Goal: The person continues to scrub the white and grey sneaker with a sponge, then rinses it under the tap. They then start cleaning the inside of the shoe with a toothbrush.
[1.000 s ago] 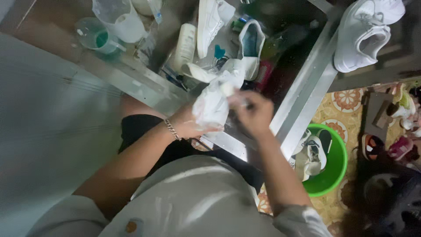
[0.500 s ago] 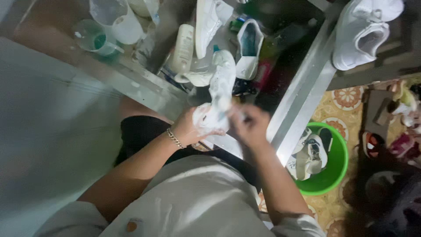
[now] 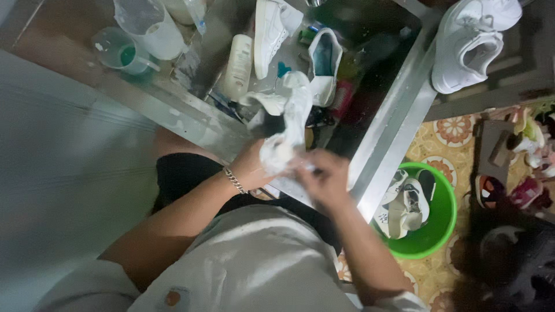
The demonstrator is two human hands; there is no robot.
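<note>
Left hand (image 3: 254, 167) grips a white shoe (image 3: 286, 124) from below, over the sink's (image 3: 399, 115) near edge. Right hand (image 3: 324, 176) is clenched at the shoe's lower end; blurred, contents unclear. Another white shoe (image 3: 269, 32) lies in the sink. Green basin (image 3: 442, 225) with shoes sits on the floor, right.

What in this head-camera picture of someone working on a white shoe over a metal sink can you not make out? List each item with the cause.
1. Right hand, head view: motion blur hides any tool in it.
2. White shoe, head view: the left hand covers its lower end.
3. Sink bottom, head view: too dark to identify the clutter.
4. Shoes in the green basin, head view: too small to count.
5. Jug, head view: cut off by the top edge.
</note>
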